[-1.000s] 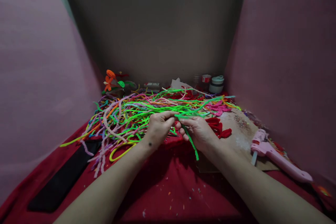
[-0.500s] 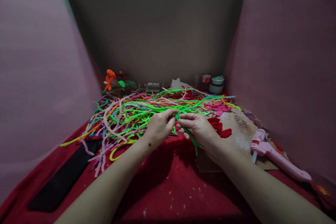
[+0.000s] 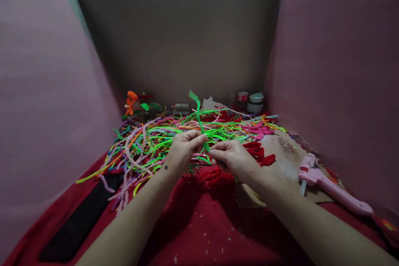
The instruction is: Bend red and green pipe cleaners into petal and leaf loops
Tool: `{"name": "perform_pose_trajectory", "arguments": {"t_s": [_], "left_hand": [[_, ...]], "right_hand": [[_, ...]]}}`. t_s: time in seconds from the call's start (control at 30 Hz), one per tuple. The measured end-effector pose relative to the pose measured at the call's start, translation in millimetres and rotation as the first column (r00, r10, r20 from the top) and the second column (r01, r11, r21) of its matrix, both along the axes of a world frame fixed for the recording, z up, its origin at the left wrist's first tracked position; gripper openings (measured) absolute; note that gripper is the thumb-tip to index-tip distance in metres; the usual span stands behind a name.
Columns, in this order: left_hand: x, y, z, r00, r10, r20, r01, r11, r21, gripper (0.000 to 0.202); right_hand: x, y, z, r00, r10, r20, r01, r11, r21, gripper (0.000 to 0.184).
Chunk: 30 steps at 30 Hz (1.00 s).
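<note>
Both hands meet at the middle of the view around a green pipe cleaner (image 3: 199, 112). My left hand (image 3: 183, 149) pinches it between thumb and fingertips. Just to the right, my right hand (image 3: 232, 156) has its fingertips closed on the lower part. The upper stretch stands up above the hands and ends in a bent, flattened tip. Most of its lower end is hidden behind my right hand. Behind the hands spreads a tangled heap of pipe cleaners (image 3: 149, 133) in green, pink, purple, orange and yellow.
A pink glue gun (image 3: 333, 187) lies at the right by a cardboard sheet (image 3: 280, 162). Red pipe-cleaner petals (image 3: 258, 153) sit beside my right hand. At the left is a black flat case (image 3: 81, 220). An orange flower (image 3: 131, 102) and a lidded cup (image 3: 255, 102) stand behind.
The green pipe cleaner's upper end has swung from pointing right to standing upright. My hands have shifted slightly, and the dangling lower ends are now mostly hidden.
</note>
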State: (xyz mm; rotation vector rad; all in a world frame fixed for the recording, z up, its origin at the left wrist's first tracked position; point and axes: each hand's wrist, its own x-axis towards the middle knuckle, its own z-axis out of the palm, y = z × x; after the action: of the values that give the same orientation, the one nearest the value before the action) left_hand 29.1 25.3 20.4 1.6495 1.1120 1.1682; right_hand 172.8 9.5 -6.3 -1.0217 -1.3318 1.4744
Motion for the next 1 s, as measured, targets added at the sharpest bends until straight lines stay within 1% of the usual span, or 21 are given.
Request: {"name": "perform_pose_trajectory", "arguments": {"t_s": [0.07,0.17,0.23,0.33,0.4,0.47,0.53,0.57,0.63,0.67,0.77,0.87,0.93,1.0], "left_hand": [[-6.5,2.7,3.4,1.0,0.003,0.003,-0.003,1.0,0.011,0.03],[-14.5,3.4,11.9,0.999,0.012,-0.047,-0.011,0.999,0.034,0.03],[-17.6,1.5,18.3,0.996,0.051,-0.079,-0.047,0.997,0.055,0.028],[-19.0,-3.0,25.4,0.989,0.09,-0.119,-0.077,0.992,0.104,0.026],[-18.3,-5.8,27.0,0.988,0.09,-0.126,-0.073,0.988,0.133,0.026],[-16.4,-8.1,25.9,0.993,0.07,-0.096,-0.055,0.988,0.144,0.024],[-13.8,-9.9,23.2,0.997,0.028,-0.076,-0.017,0.99,0.142,0.023],[-12.4,-10.7,21.8,0.997,0.004,-0.076,0.006,0.99,0.14,0.023],[-9.6,-12.5,19.9,0.996,-0.036,-0.087,0.047,0.99,0.135,0.021],[-8.4,-13.6,19.7,0.995,-0.047,-0.09,0.058,0.99,0.132,0.02],[-6.3,-17.6,21.7,0.995,-0.039,-0.087,0.051,0.987,0.149,0.02],[-7.1,-21.6,25.9,0.997,0.005,-0.071,0.008,0.982,0.188,0.023],[-8.7,-23.3,28.6,0.997,0.025,-0.073,-0.01,0.98,0.201,0.024],[-10.5,-24.5,30.9,0.996,0.03,-0.08,-0.014,0.981,0.194,0.025]], "right_hand": [[1.4,-2.0,0.8,0.995,0.084,0.052,-0.081,0.996,-0.048,0.026],[2.6,-5.4,3.1,0.981,0.145,0.128,-0.142,0.989,-0.029,0.029],[3.6,-9.5,7.5,0.967,0.176,0.184,-0.175,0.984,-0.021,0.029],[6.9,-19.8,15.5,0.964,0.171,0.202,-0.17,0.985,-0.024,0.029],[10.8,-28.8,18.4,0.972,0.157,0.177,-0.161,0.987,0.01,0.028],[16.5,-38.0,18.1,0.976,0.145,0.163,-0.158,0.985,0.069,0.021],[24.2,-46.3,15.9,0.968,0.186,0.171,-0.202,0.976,0.086,0.014],[28.7,-49.8,14.7,0.956,0.23,0.181,-0.245,0.967,0.064,0.014],[37.3,-55.5,12.9,0.926,0.347,0.151,-0.348,0.937,-0.022,0.024],[40.8,-58.0,12.4,0.919,0.37,0.138,-0.369,0.929,-0.034,0.028],[45.4,-64.9,11.2,0.922,0.379,0.084,-0.371,0.924,-0.094,0.038],[45.7,-72.4,9.4,0.937,0.348,-0.029,-0.347,0.915,-0.206,0.041],[49.4,-76.5,9.8,0.91,0.409,-0.063,-0.412,0.879,-0.241,0.039],[56.7,-78.1,13.3,0.848,0.529,-0.037,-0.522,0.822,-0.226,0.038]]}}
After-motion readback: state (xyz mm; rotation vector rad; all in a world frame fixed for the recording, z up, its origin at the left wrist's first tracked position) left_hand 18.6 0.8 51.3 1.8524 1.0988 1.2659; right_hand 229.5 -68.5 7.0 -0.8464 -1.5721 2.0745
